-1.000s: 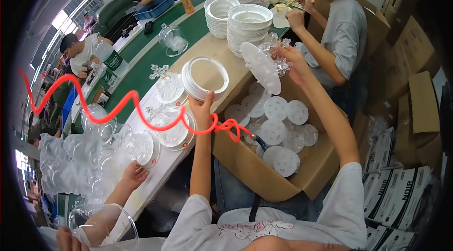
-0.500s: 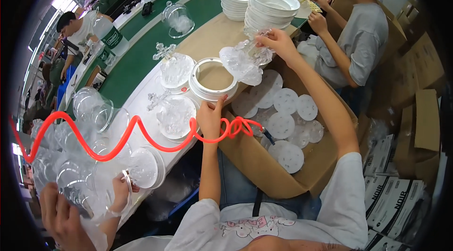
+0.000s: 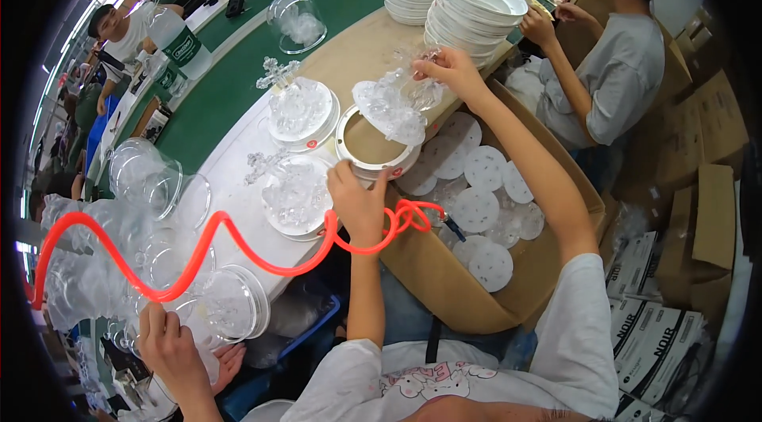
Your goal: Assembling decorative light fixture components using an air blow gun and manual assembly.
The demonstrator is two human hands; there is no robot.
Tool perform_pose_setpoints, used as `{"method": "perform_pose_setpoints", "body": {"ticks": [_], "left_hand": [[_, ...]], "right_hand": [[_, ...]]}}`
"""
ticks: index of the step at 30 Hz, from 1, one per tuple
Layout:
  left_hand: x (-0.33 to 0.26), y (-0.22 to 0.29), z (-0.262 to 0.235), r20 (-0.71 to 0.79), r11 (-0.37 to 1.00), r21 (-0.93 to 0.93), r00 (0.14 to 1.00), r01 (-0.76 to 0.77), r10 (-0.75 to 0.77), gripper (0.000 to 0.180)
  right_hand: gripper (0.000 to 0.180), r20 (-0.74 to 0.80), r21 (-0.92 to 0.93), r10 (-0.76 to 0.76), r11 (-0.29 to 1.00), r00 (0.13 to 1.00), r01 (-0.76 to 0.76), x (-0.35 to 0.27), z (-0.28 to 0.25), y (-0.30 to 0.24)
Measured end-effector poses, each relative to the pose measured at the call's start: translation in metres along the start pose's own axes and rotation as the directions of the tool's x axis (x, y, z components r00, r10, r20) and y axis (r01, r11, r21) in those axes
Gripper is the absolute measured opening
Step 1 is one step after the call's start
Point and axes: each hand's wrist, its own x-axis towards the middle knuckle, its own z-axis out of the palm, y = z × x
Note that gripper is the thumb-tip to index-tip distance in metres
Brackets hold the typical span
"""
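My left hand (image 3: 359, 201) grips the near rim of a white round plastic ring base (image 3: 340, 140), whose open middle shows the brown tabletop. Over the ring's far right part, my right hand (image 3: 448, 74) pinches a clear plastic ornament piece (image 3: 390, 108) by its upper end. The piece has a whitish disc at its bottom and is tilted. I cannot tell whether the disc touches the ring. Two similar white bases carrying clear ornaments, one far (image 3: 300, 112) and one near (image 3: 294, 198), stand just left of the ring.
An open cardboard box (image 3: 452, 287) of translucent discs (image 3: 476, 209) sits at my right. A red coiled hose (image 3: 274, 267) crosses low in front. Stacked white bases (image 3: 468, 21) stand at the back. A co-worker's hands (image 3: 171, 350) work among clear domes at lower left; another person (image 3: 619, 77) sits right.
My right hand has brought the clear piece left, further over the white ring. The ring has tipped and shifted slightly right. At lower left the co-worker's hands have moved right.
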Motion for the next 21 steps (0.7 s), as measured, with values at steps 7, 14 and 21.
{"method": "perform_pose_setpoints", "body": {"ticks": [7, 14, 21], "left_hand": [[0.005, -0.001, 0.020, 0.000, 0.988, -0.057, 0.990, -0.143, 0.143, 0.100], [0.020, -0.023, 0.035, -0.096, 0.935, -0.230, 0.963, -0.268, 0.252, 0.112], [0.023, -0.024, 0.033, -0.041, 0.911, -0.360, 0.979, -0.200, 0.199, 0.111]], "right_hand": [[0.030, -0.144, 0.240, 0.316, 0.931, 0.938, -0.277, -0.018, -0.010, 0.022], [0.030, -0.076, -0.045, -0.023, 0.999, 0.997, 0.020, 0.002, -0.018, -0.002], [0.024, 0.065, -0.592, -0.246, 0.771, 0.967, 0.236, 0.023, 0.040, -0.017]]}}
